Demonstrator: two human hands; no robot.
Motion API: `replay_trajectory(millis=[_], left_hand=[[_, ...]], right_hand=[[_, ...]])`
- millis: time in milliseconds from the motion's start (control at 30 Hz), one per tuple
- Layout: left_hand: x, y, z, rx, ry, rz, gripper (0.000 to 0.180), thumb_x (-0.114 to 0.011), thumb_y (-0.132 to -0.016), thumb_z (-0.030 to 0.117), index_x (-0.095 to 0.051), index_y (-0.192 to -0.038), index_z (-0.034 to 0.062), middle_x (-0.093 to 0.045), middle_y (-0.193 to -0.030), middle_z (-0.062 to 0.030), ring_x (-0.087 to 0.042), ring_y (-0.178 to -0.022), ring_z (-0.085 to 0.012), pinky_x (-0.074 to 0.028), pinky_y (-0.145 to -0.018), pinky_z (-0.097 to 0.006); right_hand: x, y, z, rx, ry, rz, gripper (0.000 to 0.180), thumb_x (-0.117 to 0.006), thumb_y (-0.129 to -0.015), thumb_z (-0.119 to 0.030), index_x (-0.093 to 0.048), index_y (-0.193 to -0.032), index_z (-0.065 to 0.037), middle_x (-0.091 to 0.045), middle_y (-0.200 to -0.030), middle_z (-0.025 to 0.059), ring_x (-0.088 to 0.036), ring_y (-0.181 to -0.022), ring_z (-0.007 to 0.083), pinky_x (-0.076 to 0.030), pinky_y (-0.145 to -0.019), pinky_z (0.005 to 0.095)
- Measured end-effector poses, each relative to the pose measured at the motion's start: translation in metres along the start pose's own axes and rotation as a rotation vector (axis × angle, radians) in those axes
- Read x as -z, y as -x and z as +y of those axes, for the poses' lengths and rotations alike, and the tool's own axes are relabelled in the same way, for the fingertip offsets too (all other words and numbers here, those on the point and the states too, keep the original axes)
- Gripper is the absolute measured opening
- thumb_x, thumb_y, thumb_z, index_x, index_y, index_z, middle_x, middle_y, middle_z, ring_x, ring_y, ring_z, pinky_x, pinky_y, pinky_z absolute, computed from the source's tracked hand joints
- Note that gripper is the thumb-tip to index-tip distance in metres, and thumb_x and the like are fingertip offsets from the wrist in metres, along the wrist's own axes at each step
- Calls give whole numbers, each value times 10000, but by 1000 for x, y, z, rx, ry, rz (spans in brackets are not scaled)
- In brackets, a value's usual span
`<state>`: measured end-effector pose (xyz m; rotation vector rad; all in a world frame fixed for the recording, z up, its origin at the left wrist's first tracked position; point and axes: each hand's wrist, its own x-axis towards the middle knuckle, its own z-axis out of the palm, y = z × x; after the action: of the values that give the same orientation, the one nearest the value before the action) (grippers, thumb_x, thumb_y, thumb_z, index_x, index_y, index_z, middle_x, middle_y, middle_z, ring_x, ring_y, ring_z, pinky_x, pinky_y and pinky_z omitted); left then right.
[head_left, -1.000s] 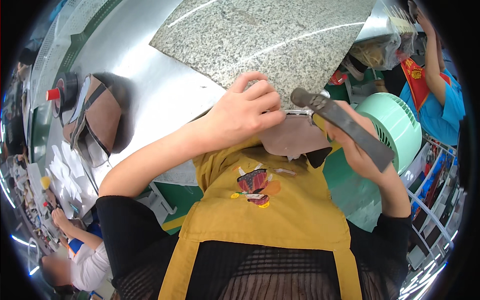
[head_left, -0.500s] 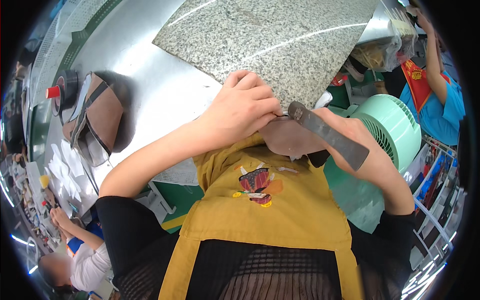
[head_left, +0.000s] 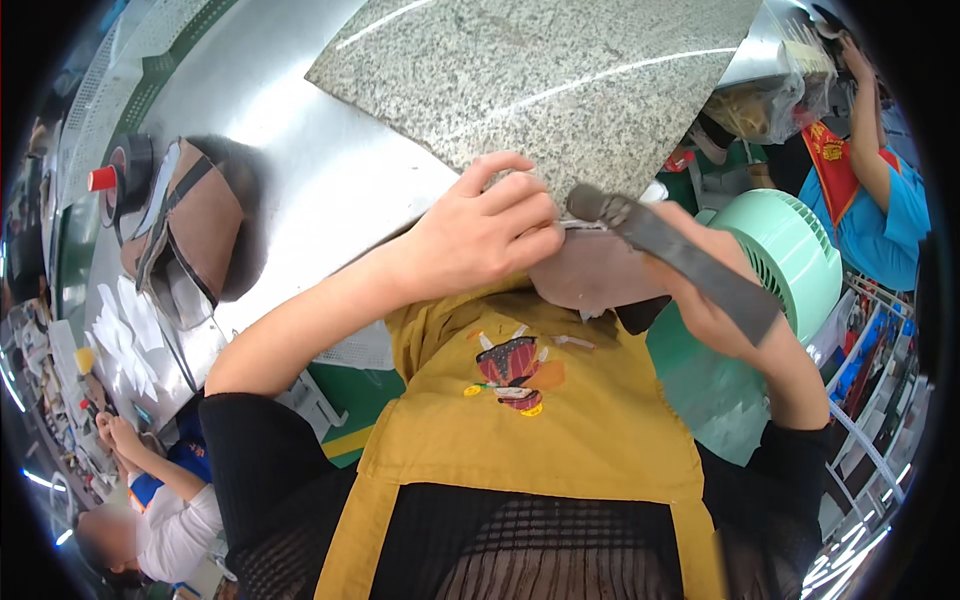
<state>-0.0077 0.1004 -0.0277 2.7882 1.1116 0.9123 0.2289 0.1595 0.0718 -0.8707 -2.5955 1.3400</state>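
Observation:
My right hand (head_left: 705, 318) grips a hammer (head_left: 692, 262) with a dark metal head, round at one end and broad and flat at the other. Its handle is hidden by the hand and head. The round end hangs by the near edge of a speckled granite slab (head_left: 540, 95). Along that edge lies a mauve-brown leather piece (head_left: 592, 272), its lower part drooping over my yellow apron (head_left: 540, 440). My left hand (head_left: 505, 228) has its fingers curled at the leather's upper left edge; the fingertips are partly hidden.
A brown sewn leather piece (head_left: 205, 225) stands on the metal table (head_left: 330, 170) at left, beside a dark round container with a red cap (head_left: 102, 180) and white scraps (head_left: 128, 340). A mint-green fan (head_left: 790, 255) is at right. Other people work at both sides.
The hammer head has tilted and shifted slightly, its flat end moving right and its round end slightly left and up. My left fingers have shifted a little on the leather's edge.

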Motion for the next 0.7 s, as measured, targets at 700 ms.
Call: replay_trajectory(millis=[700], left_hand=[[4,7,3,-5,-49,29,154,-627,-682,136,-593,-830,108,-549,-894,-2,-536,-936,-178,-419,-953,-411]], right_hand=[[-6,-8,-8,-62,-29,-43,368,-618,-785,-116,-490,-1122,-45,-624,-914,174,-628,-809,384,-498,-669,414]])
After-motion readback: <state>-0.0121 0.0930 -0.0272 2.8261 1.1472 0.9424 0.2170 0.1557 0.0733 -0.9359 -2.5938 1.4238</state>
